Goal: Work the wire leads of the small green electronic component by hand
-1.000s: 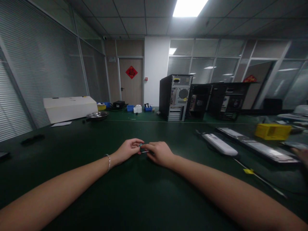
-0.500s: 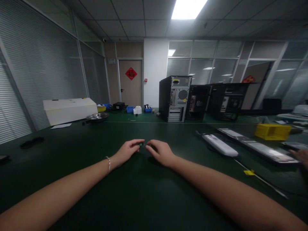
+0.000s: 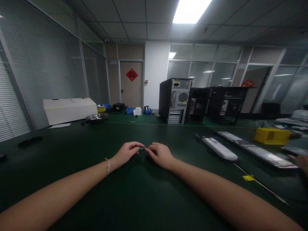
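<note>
"Head view: which writing can be read?"

"The red diamond sign (image 3: 132, 74) on the door (image 3: 131, 91) bears the character 福. Markings on the yellow sticker (image 3: 184, 103), at the back of the nearest computer tower (image 3: 176, 101), are too small to read, as is any print on the yellow tag (image 3: 248, 178) around the cable (image 3: 269, 191)."

"And where does the small green part (image 3: 142, 148) lie relative to the hands?"

"Between them, at fingertip level, above the middle of the green table (image 3: 144, 192). The left hand (image 3: 127, 153), with a bracelet (image 3: 107, 166) at its wrist, pinches the part between thumb and fingers. The right hand (image 3: 160, 155) is curled, its fingertips at the part's right end; whether they grip it cannot be told."

"What surrounds them?"

"To the right, a long white device (image 3: 219, 148), a yellow bin (image 3: 271, 136) and another person's hand (image 3: 299, 160); to the left, farther back, a metal bowl (image 3: 97, 117) beside a white box (image 3: 69, 110)."
</note>
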Tool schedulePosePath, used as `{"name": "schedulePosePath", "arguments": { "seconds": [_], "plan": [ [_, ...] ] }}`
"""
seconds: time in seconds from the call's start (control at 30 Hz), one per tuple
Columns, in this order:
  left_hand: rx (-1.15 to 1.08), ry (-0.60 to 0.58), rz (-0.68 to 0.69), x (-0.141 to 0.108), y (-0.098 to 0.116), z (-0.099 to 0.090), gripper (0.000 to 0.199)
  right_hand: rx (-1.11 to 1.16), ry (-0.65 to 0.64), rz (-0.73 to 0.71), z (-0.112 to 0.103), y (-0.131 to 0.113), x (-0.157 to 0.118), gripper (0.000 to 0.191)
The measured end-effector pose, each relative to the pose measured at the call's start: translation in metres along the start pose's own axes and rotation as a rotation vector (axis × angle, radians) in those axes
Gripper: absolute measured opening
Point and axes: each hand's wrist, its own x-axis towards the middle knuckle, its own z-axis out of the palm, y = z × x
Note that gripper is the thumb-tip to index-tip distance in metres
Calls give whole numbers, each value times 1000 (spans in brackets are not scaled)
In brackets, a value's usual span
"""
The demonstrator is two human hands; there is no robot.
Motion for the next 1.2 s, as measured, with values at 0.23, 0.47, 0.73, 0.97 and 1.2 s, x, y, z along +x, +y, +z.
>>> {"name": "schedulePosePath", "arguments": {
  "seconds": [0.23,0.47,0.73,0.97,1.2],
  "plan": [
    [-8,-26,-26,-1,3,0,30,-11,18,-31,1,2,0,33],
    [-118,-79,-48,-1,-6,-2,33,51,41,-111,0,4,-2,30],
    [-296,-27,-51,2,-10,-1,35,92,51,-110,2,5,-1,32],
    [-316,101,-41,2,-10,2,34,122,33,-89,5,7,0,32],
    [-365,218,1,7,-14,3,27,100,32,-114,6,6,0,32]
  ]
}}
